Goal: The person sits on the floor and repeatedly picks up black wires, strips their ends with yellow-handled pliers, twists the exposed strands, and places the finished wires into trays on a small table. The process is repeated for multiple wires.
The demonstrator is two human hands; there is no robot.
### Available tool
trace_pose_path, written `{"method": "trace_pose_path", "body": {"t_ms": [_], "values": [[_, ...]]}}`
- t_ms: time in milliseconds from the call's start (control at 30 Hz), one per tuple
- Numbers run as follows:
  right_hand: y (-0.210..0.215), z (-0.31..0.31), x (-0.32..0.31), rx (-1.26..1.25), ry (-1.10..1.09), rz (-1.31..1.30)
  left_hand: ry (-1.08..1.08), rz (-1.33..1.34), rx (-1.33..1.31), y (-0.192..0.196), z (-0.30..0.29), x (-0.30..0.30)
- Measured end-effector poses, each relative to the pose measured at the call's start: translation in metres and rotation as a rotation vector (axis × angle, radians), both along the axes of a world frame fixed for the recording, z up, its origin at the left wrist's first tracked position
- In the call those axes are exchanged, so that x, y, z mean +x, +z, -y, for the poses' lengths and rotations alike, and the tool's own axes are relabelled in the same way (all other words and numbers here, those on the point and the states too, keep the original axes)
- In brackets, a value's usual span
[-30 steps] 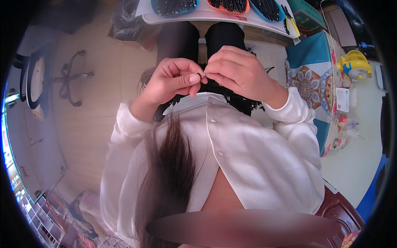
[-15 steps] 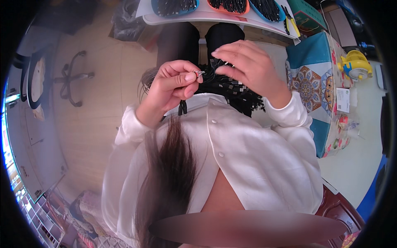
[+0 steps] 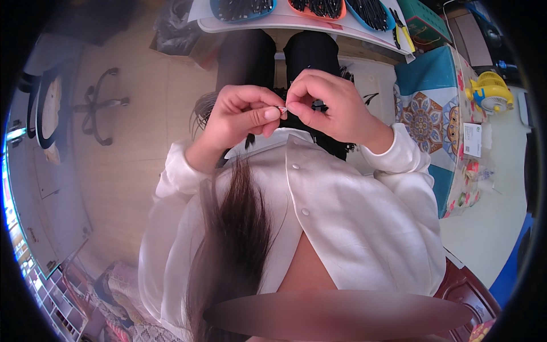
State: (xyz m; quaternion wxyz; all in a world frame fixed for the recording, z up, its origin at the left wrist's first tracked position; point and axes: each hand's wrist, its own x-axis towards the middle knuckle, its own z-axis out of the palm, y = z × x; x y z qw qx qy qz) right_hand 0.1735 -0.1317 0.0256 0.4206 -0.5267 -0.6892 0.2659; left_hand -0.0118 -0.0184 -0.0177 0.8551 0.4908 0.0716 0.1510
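Above my lap, my left hand [image 3: 242, 117] is closed in a pinch, thumb against forefinger, on the thin wire ends [image 3: 282, 109] of a black cable. Reddish and pale strands stick out past its fingertips. My right hand [image 3: 333, 105] meets it there, its thumb and forefinger pinched at the tips of the same strands. Exactly what the right fingertips grip is too small to make out. A black cable end [image 3: 250, 139] hangs below my left hand. More black cables [image 3: 339, 146] lie across my lap, partly hidden by my right hand and wrist.
Beyond my knees a white table [image 3: 273, 24] carries a blue tray [image 3: 242, 19], an orange tray [image 3: 319, 17] and another blue tray [image 3: 391, 24], all with black cables. Yellow-handled pliers [image 3: 405, 34] lie beside them. A small yellow fan [image 3: 493, 91] stands at the right.
My right hand has moved left to the wire ends, and its fingers have closed from apart into a pinch. Fewer lap cables show below it. My left hand has hardly moved.
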Motion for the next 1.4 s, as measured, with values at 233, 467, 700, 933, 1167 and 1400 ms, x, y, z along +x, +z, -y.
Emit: {"method": "trace_pose_path", "body": {"t_ms": [233,467,700,933,1167,1400], "values": [[0.0,0.011,-0.002,-0.434,-0.133,-0.402,0.168,0.039,0.602,0.001,-0.002,0.0],[-0.003,0.005,0.0,0.595,-0.09,0.527,0.095,0.043,-0.12,-0.004,0.001,0.004],[-0.003,0.002,-0.002,0.199,-0.093,0.2,0.033,-0.02,0.031,-0.004,0.002,0.004],[0.004,0.014,0.003,-0.581,-0.044,-0.656,-0.071,0.05,-0.141,-0.011,0.001,0.006],[0.003,-0.002,0.012,0.446,0.024,0.183,-0.335,0.18,-0.638,-0.018,-0.002,0.015],[-0.002,-0.006,0.009,0.553,0.05,0.199,-0.39,0.157,-0.693,-0.016,0.0,0.018]]}}
